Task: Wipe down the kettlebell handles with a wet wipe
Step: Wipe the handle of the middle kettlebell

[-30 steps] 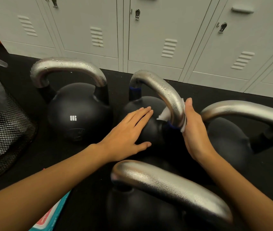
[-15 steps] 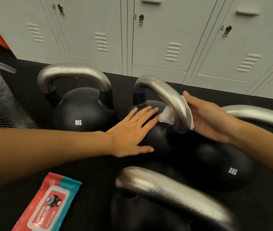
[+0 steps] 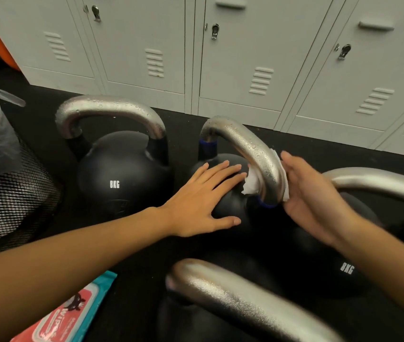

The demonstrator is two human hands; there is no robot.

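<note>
Four black kettlebells with silver handles stand on the dark floor. My left hand (image 3: 203, 198) lies flat, fingers straight, on the round body of the middle kettlebell (image 3: 228, 208). A white wet wipe (image 3: 251, 183) is wrapped around the near leg of that bell's handle (image 3: 252, 149), just above a blue band. My right hand (image 3: 314, 201) presses the wipe against the handle from the right with fingers extended; its thumb is hidden. Water drops show on the handle's top.
An 8KG kettlebell (image 3: 119, 183) stands to the left, another handle (image 3: 380, 181) lies behind my right hand, and a blurred handle (image 3: 240, 299) is nearest me. A red and teal wipes pack (image 3: 67, 317) lies bottom left. A mesh bin (image 3: 6, 193) is far left; grey lockers (image 3: 245, 58) behind.
My right hand has turned from edge-on to palm-up and shifted slightly along the handle's near leg with the wipe. My left hand has stayed on the bell's body.
</note>
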